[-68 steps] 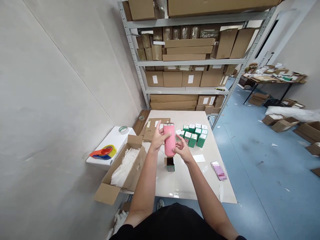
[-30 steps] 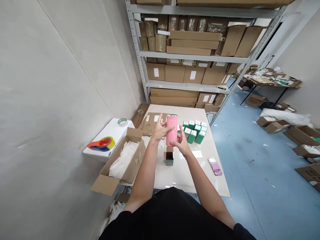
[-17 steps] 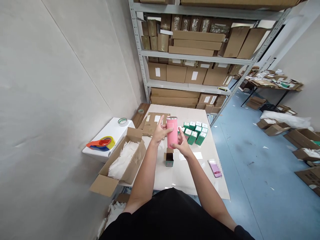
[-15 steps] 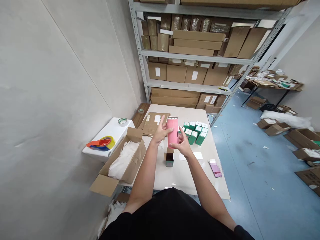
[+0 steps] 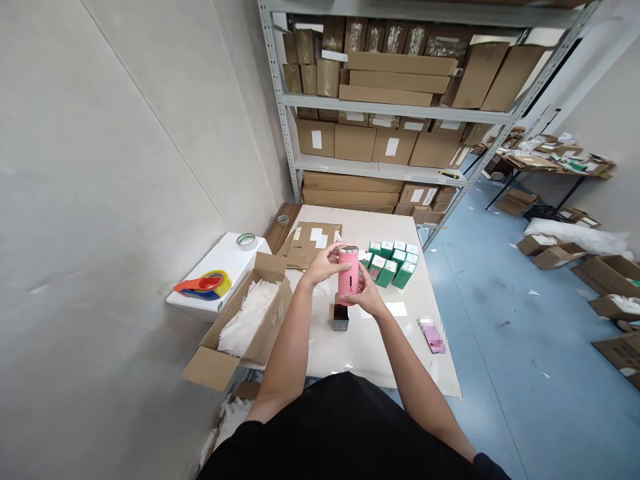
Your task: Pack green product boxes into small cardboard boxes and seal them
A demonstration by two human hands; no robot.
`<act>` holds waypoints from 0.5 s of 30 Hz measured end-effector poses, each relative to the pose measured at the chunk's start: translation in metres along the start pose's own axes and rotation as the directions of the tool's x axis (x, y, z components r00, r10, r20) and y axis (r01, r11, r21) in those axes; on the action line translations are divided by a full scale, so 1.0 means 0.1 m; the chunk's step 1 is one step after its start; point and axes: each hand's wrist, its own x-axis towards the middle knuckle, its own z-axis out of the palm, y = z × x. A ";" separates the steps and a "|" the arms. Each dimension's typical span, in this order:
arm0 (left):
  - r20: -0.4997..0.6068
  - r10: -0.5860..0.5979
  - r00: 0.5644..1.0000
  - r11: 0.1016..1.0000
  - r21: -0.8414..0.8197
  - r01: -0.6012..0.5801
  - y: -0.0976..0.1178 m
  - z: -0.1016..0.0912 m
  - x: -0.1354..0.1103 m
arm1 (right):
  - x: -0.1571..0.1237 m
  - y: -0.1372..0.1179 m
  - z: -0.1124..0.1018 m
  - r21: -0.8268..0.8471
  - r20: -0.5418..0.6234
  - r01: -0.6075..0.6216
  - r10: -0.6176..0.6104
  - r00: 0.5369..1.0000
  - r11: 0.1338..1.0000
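A pink cylindrical bottle (image 5: 348, 275) with a silver top is held upright in both hands above the white table (image 5: 365, 347). My left hand (image 5: 323, 264) grips its upper left side with fingers curled round it. My right hand (image 5: 367, 295) wraps its lower right side. Directly under the bottle stands a small open green box (image 5: 341, 319) on the table. A cluster of several closed green boxes (image 5: 393, 264) sits just behind and to the right of my hands.
An open cardboard carton with white packing paper (image 5: 250, 323) hangs off the table's left edge. Flattened cardboard (image 5: 307, 243) lies at the back. A tape dispenser (image 5: 205, 285) rests on a white side stand. A pink item (image 5: 433, 333) lies to the right. Shelving with cartons (image 5: 385, 143) stands behind.
The bottle has come down a little, closer to the open green box, and has turned so a dark mark shows on its side. Both hands keep hold of it.
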 end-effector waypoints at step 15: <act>-0.213 -0.087 0.973 0.954 0.264 0.143 -0.81 -0.16 -0.24 | 0.01 1.46 -0.13 -0.452 -0.368 -0.549 0.414 0.833 0.703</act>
